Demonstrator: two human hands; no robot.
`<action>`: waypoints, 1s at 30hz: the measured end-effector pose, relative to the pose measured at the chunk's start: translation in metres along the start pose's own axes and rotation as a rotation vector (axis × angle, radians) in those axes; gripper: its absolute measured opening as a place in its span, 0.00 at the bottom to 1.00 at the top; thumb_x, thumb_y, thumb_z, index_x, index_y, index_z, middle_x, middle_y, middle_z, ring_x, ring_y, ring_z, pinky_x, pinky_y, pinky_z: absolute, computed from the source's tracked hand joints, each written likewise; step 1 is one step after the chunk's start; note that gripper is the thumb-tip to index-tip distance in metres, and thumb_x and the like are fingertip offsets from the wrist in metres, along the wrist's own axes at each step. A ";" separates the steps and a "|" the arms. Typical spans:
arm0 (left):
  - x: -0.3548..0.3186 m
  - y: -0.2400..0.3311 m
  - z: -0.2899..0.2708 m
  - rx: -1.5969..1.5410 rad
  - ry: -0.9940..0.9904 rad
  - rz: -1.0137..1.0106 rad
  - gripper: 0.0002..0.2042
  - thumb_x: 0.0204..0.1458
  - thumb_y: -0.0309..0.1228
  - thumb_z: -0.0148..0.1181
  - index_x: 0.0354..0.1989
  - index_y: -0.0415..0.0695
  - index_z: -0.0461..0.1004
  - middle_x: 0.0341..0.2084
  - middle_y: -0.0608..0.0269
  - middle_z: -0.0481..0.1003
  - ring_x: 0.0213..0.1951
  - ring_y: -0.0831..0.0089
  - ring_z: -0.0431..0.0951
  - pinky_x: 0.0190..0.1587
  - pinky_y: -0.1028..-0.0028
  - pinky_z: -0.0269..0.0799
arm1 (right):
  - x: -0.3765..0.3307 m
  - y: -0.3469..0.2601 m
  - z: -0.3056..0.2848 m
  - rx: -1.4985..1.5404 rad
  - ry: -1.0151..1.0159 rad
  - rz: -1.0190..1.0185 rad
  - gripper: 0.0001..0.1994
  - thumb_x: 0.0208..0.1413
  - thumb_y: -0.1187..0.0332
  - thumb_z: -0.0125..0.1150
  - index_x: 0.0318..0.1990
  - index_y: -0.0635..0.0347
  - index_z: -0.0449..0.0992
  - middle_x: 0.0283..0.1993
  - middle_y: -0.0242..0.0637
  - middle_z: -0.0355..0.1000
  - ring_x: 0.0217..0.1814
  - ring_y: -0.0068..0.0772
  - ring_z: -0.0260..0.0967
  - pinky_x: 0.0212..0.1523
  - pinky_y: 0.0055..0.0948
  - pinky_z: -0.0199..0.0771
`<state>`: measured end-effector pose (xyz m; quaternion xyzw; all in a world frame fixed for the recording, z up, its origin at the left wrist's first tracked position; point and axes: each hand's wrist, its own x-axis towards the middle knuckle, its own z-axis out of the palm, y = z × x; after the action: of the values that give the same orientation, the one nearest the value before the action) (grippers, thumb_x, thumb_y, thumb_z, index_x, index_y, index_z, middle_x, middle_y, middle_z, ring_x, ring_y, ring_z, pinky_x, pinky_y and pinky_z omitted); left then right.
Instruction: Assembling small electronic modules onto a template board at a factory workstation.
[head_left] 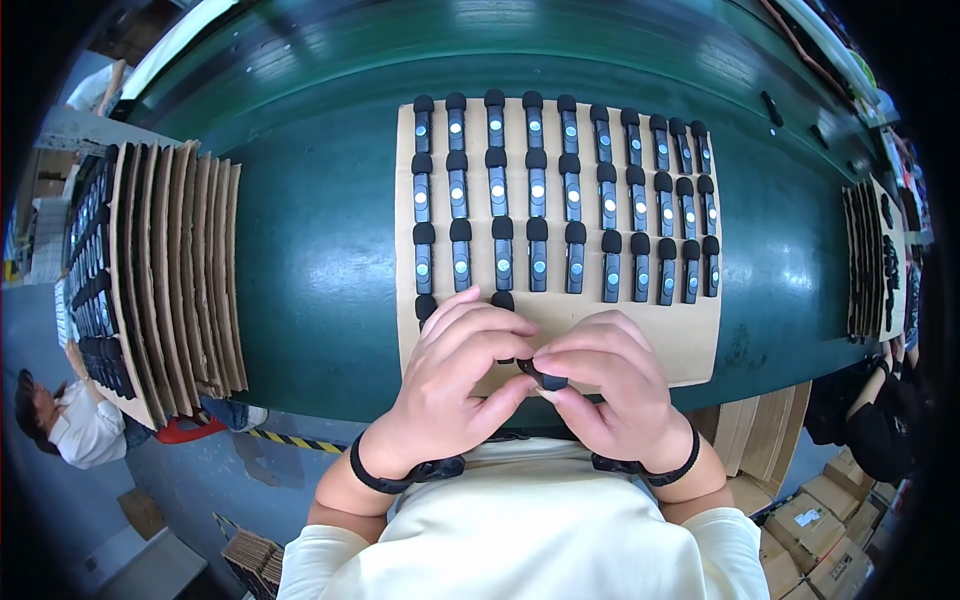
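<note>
Both hands together at the near edge of the cardboard sheet point(640, 345). Left hand point(455, 385) and right hand point(610, 385) pinching one small black device point(545, 378) between the fingertips, right over the sheet's front edge. Rows of the same black devices point(537, 195) laid out neatly across the sheet, on a green belt point(320, 250). Stack of loaded cardboard sheets point(170, 270) standing off to the left.

hands point(455, 385): 2 | devices point(537, 193) in full rows: 30 | cardboard sheet point(640, 335): 1
</note>
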<state>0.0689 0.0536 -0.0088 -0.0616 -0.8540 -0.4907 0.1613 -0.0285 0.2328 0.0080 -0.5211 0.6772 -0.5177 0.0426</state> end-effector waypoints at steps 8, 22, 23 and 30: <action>-0.008 -0.004 -0.014 0.043 0.070 -0.015 0.12 0.42 0.25 0.69 0.36 0.43 0.76 0.42 0.57 0.77 0.45 0.58 0.76 0.59 0.52 0.63 | -0.015 0.003 0.000 -0.076 -0.046 0.109 0.16 0.45 0.78 0.65 0.44 0.60 0.75 0.45 0.40 0.73 0.40 0.41 0.72 0.40 0.37 0.72; -0.032 -0.021 -0.039 0.113 0.268 -0.164 0.09 0.43 0.20 0.66 0.34 0.40 0.75 0.42 0.54 0.77 0.46 0.59 0.77 0.60 0.54 0.64 | -0.045 0.015 0.020 -0.440 -0.187 0.093 0.14 0.43 0.77 0.66 0.41 0.59 0.77 0.48 0.39 0.71 0.49 0.44 0.69 0.47 0.38 0.71; -0.032 -0.022 -0.039 0.111 0.272 -0.166 0.09 0.43 0.20 0.66 0.34 0.40 0.75 0.42 0.53 0.77 0.46 0.59 0.77 0.60 0.54 0.64 | -0.044 0.016 0.020 -0.457 -0.184 0.098 0.14 0.43 0.77 0.66 0.41 0.58 0.77 0.48 0.39 0.71 0.49 0.44 0.69 0.47 0.38 0.71; -0.029 -0.022 -0.043 0.092 0.274 -0.150 0.08 0.44 0.20 0.65 0.34 0.40 0.75 0.42 0.52 0.77 0.47 0.59 0.76 0.60 0.54 0.64 | -0.028 0.010 0.009 -0.438 -0.177 0.164 0.15 0.44 0.76 0.66 0.43 0.58 0.77 0.49 0.40 0.70 0.52 0.46 0.68 0.50 0.38 0.70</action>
<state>0.0992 0.0071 -0.0169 0.0773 -0.8477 -0.4658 0.2420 -0.0171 0.2472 -0.0173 -0.5044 0.8070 -0.3057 0.0298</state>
